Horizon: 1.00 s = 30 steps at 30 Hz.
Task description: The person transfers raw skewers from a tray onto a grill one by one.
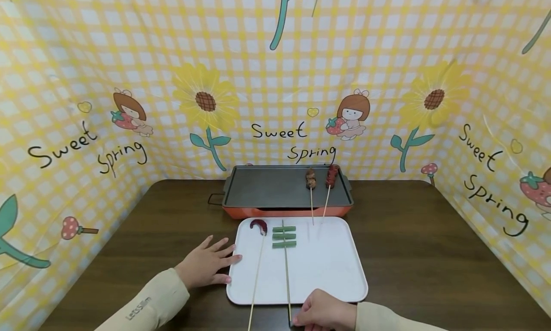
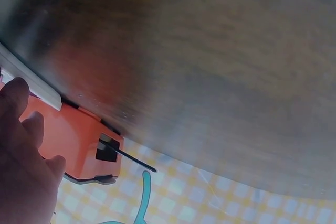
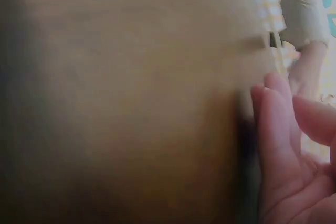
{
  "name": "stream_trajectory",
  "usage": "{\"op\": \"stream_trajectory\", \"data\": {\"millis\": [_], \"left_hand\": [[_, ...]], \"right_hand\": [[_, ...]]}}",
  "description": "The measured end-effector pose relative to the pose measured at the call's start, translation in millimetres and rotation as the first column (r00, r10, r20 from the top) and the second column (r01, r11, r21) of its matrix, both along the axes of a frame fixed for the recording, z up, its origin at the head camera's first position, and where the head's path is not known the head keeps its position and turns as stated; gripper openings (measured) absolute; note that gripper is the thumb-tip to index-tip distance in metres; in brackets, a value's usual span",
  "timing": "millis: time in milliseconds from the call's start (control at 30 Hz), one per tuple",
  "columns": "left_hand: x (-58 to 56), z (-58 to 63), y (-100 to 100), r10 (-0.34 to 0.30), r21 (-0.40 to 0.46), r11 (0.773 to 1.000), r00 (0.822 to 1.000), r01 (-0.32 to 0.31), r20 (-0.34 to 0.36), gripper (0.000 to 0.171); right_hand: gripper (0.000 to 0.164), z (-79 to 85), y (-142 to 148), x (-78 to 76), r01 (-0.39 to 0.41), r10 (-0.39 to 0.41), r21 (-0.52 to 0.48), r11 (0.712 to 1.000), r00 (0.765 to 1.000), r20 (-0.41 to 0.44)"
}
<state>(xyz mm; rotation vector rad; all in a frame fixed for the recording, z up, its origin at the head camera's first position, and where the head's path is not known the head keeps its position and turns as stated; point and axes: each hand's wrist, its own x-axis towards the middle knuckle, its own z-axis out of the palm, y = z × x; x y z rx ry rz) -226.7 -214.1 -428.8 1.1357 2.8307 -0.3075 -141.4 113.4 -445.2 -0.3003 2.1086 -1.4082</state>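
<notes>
My right hand [image 1: 325, 311] is at the tray's front edge, its thumb and fingers pinching the lower end of a skewer of green vegetable pieces [image 1: 284, 237]. That skewer lies over the white tray [image 1: 331, 269], its stick passing the front rim. To its left lies a skewer with a curled dark red piece [image 1: 259, 226]. My left hand [image 1: 204, 265] has its fingers spread, with the fingertips at the tray's left rim. In the right wrist view, the fingers [image 3: 281, 145] of the right hand show, but the held stick end is hard to make out.
Behind the tray stands an orange-red electric grill [image 1: 275, 187] with a dark plate. A brown meat skewer [image 1: 311, 179] and a red skewer [image 1: 331, 177] lie on its right side, sticks reaching toward the tray. A wire handle [image 1: 215, 199] juts out left. Checked cloth [image 1: 275, 82] surrounds the wooden table [image 1: 409, 254].
</notes>
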Motion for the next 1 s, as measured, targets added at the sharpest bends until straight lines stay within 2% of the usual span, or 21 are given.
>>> {"op": "stream_trajectory", "data": {"millis": [100, 233, 433, 633, 733, 867, 1000], "left_hand": [[0.4, 0.7, 0, 0.007, 0.004, 1.0, 1.0, -0.007, 0.015, 0.061], [1.4, 1.6, 0, -0.005, 0.013, 1.0, 1.0, 0.005, 0.016, 0.064], [1.6, 2.6, 1, -0.018, 0.018, 1.0, 1.0, 0.018, 0.006, 0.065], [1.5, 4.4, 3, -0.017, -0.003, 1.0, 1.0, 0.017, -0.01, 0.063], [2.0, 4.9, 3, -0.015, -0.008, 1.0, 1.0, 0.014, -0.012, 0.063], [2.2, 5.6, 4, -0.009, -0.007, 1.0, 1.0, 0.009, 0.001, 0.063], [2.0, 6.0, 3, -0.007, -0.007, 1.0, 1.0, 0.007, 0.007, 0.063]], "right_hand": [[0.032, -4.9, -5, 1.1, -0.014, 0.013, -0.016, 1.0, 0.998, -0.063], [0.037, -8.4, -12, 1.0, -0.032, 0.028, -0.053, 0.998, 0.996, -0.08], [0.016, -10.2, -22, 4.0, 0.049, -0.055, -0.11, 0.993, 0.997, -0.055], [0.006, -7.5, -23, 5.3, 0.109, -0.11, -0.158, 0.981, 0.994, 0.002], [0.003, -5.3, -23, 4.0, 0.142, -0.133, -0.168, 0.976, 0.989, 0.062], [0.006, -1.9, -23, 1.7, 0.183, -0.158, -0.184, 0.966, 0.977, 0.142], [0.008, 1.5, -23, 3.1, 0.192, -0.165, -0.192, 0.962, 0.975, 0.15]]}}
